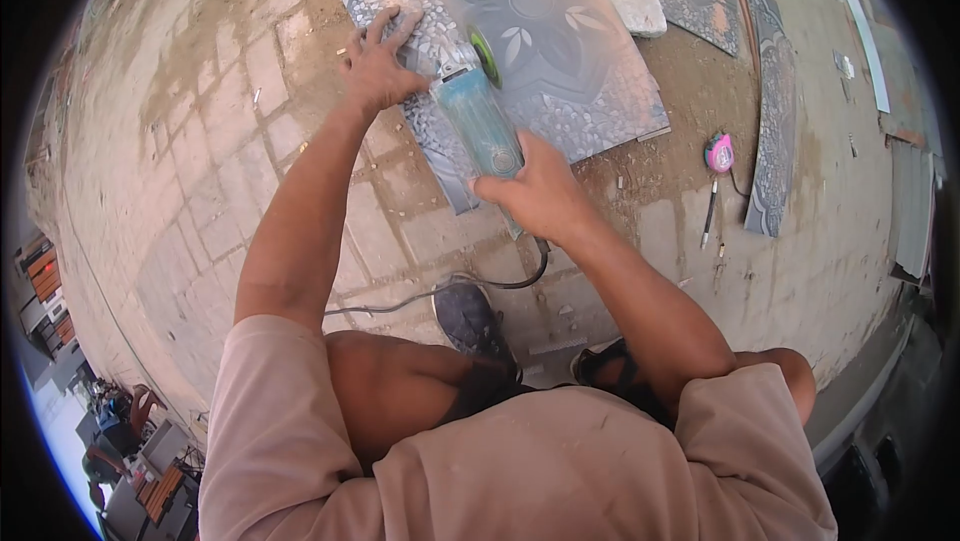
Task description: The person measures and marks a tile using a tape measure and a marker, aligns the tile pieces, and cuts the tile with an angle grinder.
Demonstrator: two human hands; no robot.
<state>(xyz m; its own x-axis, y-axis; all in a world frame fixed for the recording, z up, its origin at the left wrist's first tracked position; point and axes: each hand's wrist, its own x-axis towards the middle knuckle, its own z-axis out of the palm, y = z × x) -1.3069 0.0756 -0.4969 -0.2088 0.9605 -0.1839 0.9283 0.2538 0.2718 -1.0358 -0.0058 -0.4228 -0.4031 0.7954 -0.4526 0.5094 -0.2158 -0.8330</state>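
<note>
Paving (250, 141) of pale, dusty blocks spreads under everything, with sandy grit in the joints. Just beyond both hands lies the patterned tile (560, 51), a large grey slab with a pebbled border and a dark centre carrying a petal motif of pale leaves; its near edge runs beneath the hands. More grey tile pieces (765, 121) lie well off to the right of the right hand.

The angle grinder (485, 121) has a teal, dust-coated body and a green-centred disc at its far end, resting against the tile's pebbled border. Its black cord (500, 284) trails back from under the right hand.

The left hand (380, 66) lies spread, fingers splayed, pressing flat on the tile beside the grinder's head. The right hand (535, 191) is wrapped tight around the rear of the grinder's body.

A pink tape measure (718, 153) sits on the paving to the right of the right hand.
</note>
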